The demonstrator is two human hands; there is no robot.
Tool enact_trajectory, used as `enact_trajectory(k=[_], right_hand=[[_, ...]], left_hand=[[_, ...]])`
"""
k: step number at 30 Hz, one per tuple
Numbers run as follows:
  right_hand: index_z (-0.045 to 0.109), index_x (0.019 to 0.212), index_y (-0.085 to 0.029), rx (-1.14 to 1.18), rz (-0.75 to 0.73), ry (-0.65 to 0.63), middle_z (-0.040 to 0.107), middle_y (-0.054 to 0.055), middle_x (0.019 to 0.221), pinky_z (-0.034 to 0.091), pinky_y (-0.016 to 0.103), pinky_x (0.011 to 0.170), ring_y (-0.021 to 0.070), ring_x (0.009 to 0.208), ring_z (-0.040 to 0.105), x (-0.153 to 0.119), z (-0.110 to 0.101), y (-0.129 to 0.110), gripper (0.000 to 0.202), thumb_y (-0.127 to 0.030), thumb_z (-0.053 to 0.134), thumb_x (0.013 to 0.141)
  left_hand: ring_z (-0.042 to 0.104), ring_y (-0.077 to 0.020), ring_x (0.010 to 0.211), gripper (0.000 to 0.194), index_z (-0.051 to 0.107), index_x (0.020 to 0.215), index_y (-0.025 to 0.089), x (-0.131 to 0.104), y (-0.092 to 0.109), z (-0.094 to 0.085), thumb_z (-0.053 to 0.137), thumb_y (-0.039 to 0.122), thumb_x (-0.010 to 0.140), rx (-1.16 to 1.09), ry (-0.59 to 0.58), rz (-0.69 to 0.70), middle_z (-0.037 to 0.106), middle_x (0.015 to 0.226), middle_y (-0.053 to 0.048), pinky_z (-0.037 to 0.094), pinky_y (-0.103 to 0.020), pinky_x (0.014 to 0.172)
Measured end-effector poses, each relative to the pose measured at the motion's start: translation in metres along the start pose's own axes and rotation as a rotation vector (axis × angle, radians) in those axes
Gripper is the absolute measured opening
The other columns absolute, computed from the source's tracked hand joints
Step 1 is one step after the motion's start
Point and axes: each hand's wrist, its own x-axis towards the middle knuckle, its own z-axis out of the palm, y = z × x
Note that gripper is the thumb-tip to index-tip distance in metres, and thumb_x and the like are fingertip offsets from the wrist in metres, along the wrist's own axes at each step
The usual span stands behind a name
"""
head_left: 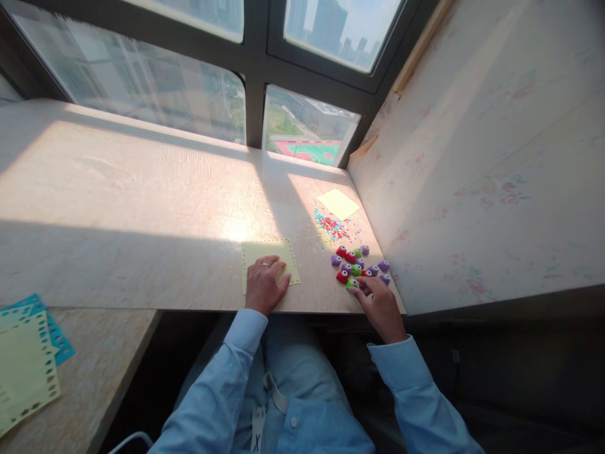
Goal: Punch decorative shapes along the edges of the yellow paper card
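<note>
My left hand (pixel 268 280) rests on a pale yellow sheet of paper (pixel 253 252), pressing it to the sill with its fingers loosely bent and the thumb apart. Small cut-outs run along several edges of that sheet. To the right, my right hand (pixel 379 302) pinches a green craft punch (pixel 352 284) at the near side of a cluster of small punches. Red punches (pixel 342 276) and purple punches (pixel 384 265) with eye-like round marks lie around it. The fingers partly hide the green punch, so I cannot tell whether it is lifted.
Red, blue and yellow paper bits (pixel 332 227) are scattered behind the punches, beside another yellow sheet (pixel 338 203). At the lower left, punched yellow paper (pixel 28 372) overlaps blue paper (pixel 59 337). A papered wall (pixel 472 189) bounds the right; windows (pixel 307 126) stand behind.
</note>
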Motion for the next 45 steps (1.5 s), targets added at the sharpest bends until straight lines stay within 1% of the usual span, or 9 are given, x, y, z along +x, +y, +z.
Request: enact_trajectory(k=[5,10,14,17,20,23,27,37,45], right_hand=[[0.067,0.104,-0.017,0.085,-0.015,-0.133,0.065,0.008,0.094,0.050,0.038,0.078,0.0211,0.077,0.061,-0.022,0.013,-0.003,0.025,-0.033,0.057,0.088],[0.066,0.103,-0.018,0.152,-0.022,-0.194,0.063,0.008,0.099,0.051,0.035,0.077,0.0202,0.080,0.062,-0.039,0.025,-0.018,0.021,-0.031,0.055,0.090],[0.067,0.100,-0.019,0.178,-0.032,-0.227,0.063,0.007,0.096,0.050,0.034,0.077,0.0199,0.081,0.061,-0.038,0.028,-0.027,0.019,-0.030,0.055,0.091],[0.068,0.099,-0.018,0.207,-0.064,-0.249,0.065,0.007,0.094,0.049,0.034,0.078,0.0204,0.083,0.062,-0.030,0.034,-0.033,0.019,-0.030,0.056,0.090],[0.068,0.098,-0.018,0.249,-0.112,-0.266,0.066,0.007,0.091,0.049,0.034,0.077,0.0202,0.081,0.061,-0.018,0.046,-0.044,0.019,-0.030,0.056,0.090],[0.069,0.097,-0.017,0.280,-0.134,-0.264,0.066,0.007,0.090,0.049,0.034,0.077,0.0196,0.079,0.061,-0.001,0.060,-0.056,0.020,-0.029,0.056,0.089],[0.068,0.096,-0.018,0.292,-0.128,-0.244,0.068,0.007,0.091,0.049,0.033,0.076,0.0189,0.078,0.061,0.024,0.077,-0.065,0.019,-0.028,0.055,0.087],[0.068,0.101,-0.019,0.160,-0.073,-0.148,0.067,0.005,0.093,0.045,0.029,0.076,0.0194,0.086,0.062,0.047,0.094,-0.074,0.019,-0.024,0.056,0.088],[0.068,0.092,-0.023,-0.068,-0.058,-0.206,0.064,0.005,0.096,0.035,0.027,0.059,0.0182,0.081,0.060,0.050,0.096,-0.083,0.014,-0.025,0.054,0.094]], left_hand=[[0.058,-0.0321,0.116,0.017,0.069,0.099,0.017,-0.004,0.004,0.001,0.062,0.026,0.086,0.077,-0.003,0.088,0.066,0.120,-0.012,0.045,-0.050,0.091],[0.056,-0.0311,0.123,0.019,0.067,0.103,0.018,-0.011,0.001,0.004,0.059,0.024,0.088,0.016,-0.007,0.139,0.065,0.124,-0.013,0.045,-0.050,0.097],[0.056,-0.0261,0.121,0.019,0.066,0.105,0.018,-0.014,-0.003,-0.004,0.055,0.021,0.090,-0.104,0.122,0.147,0.067,0.118,-0.011,0.045,-0.044,0.100],[0.060,-0.0250,0.107,0.019,0.067,0.102,0.018,-0.013,-0.015,-0.020,0.054,0.022,0.090,-0.092,0.244,0.041,0.069,0.108,-0.010,0.048,-0.042,0.095],[0.060,-0.0282,0.097,0.022,0.068,0.101,0.016,-0.013,-0.036,-0.040,0.056,0.027,0.088,0.035,0.290,-0.158,0.068,0.099,-0.013,0.048,-0.045,0.091],[0.058,-0.0312,0.100,0.030,0.070,0.106,0.015,-0.014,-0.059,-0.055,0.061,0.034,0.085,0.145,0.165,-0.260,0.066,0.104,-0.015,0.047,-0.046,0.090],[0.057,-0.0303,0.101,0.030,0.071,0.106,0.019,-0.016,-0.076,-0.064,0.065,0.034,0.081,0.162,-0.001,-0.225,0.066,0.107,-0.013,0.047,-0.044,0.090],[0.060,-0.0266,0.087,0.013,0.073,0.081,0.019,-0.016,-0.073,-0.066,0.063,0.028,0.081,0.094,0.051,-0.274,0.066,0.088,-0.009,0.048,-0.041,0.087],[0.057,-0.0293,0.087,0.015,0.067,0.076,0.019,-0.017,-0.066,-0.064,0.057,0.028,0.084,0.177,0.027,-0.289,0.065,0.086,-0.010,0.047,-0.043,0.082]])
